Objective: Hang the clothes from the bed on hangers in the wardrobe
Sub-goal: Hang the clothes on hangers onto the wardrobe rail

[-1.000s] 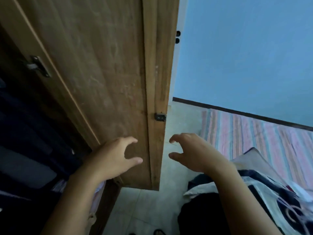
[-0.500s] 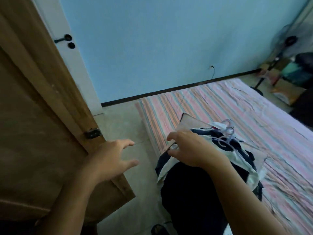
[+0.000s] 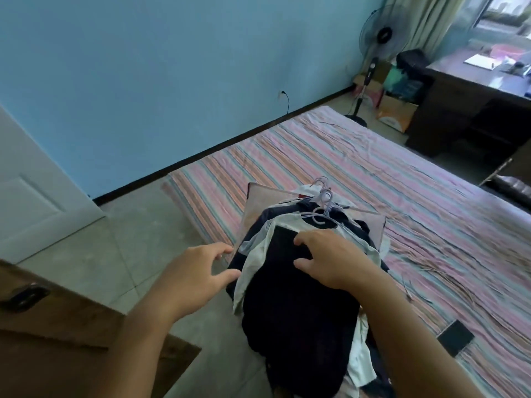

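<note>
A pile of clothes point(image 3: 290, 305), dark navy and white, lies at the near corner of the striped bed point(image 3: 373, 173), over a pillow. Several pale lilac hangers point(image 3: 323, 208) rest on the pile's far end. My right hand point(image 3: 330, 257) hovers over the top dark garment with fingers spread and loosely bent, holding nothing. My left hand point(image 3: 198, 268) is open just left of the pile, its fingertips close to the white cloth's edge. The brown wardrobe door point(image 3: 57, 311) shows at the lower left; the wardrobe's inside is out of view.
A black phone point(image 3: 455, 337) lies on the bed at the right. A white door point(image 3: 34, 191) stands at the left. A standing fan point(image 3: 376, 50), boxes and a dark desk point(image 3: 465, 90) fill the far right corner. Tiled floor point(image 3: 138, 225) lies between door and bed.
My view has swung right from the wardrobe door to the bed. Both hands have moved toward the clothes pile; the right hand now hangs over it.
</note>
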Demonstrator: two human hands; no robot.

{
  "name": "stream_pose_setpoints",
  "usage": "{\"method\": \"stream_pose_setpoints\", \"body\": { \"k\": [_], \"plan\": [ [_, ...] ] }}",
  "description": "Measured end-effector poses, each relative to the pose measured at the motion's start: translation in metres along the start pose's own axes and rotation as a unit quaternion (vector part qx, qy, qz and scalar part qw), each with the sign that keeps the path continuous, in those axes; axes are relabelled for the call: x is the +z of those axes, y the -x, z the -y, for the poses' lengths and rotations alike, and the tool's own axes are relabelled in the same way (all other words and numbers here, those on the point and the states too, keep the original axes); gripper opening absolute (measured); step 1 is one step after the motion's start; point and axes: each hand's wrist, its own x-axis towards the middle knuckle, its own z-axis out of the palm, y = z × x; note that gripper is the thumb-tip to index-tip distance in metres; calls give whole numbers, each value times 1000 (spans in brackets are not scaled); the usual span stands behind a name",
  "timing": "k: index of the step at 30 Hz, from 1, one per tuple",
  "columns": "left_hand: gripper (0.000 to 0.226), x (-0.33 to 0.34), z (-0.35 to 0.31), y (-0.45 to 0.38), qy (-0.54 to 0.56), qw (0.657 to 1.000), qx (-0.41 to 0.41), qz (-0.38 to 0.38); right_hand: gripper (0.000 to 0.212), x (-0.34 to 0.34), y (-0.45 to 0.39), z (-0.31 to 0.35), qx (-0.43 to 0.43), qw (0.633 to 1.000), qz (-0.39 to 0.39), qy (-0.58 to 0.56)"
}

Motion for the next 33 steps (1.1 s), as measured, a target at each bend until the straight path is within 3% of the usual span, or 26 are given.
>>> {"method": "stream_pose_setpoints", "body": {
  "k": [11,18,22,28,33],
  "plan": [
    [43,76,-64,-161,-12,1000,22,18,28,7,-47,-149,136,988,-61,-46],
    [45,144,-72,-274,8,998,-21,63,40,45,-101,-240,199,975,-79,-66],
    [51,184,-55,-333,9,994,-63,94,40,80,-143,-284,235,964,-71,-105],
    [58,239,-37,-403,-50,987,-57,141,38,130,-204,-333,267,957,-22,-114],
    [72,274,-14,-444,-95,979,-49,176,36,173,-239,-359,244,964,34,-97]
  ]
}}
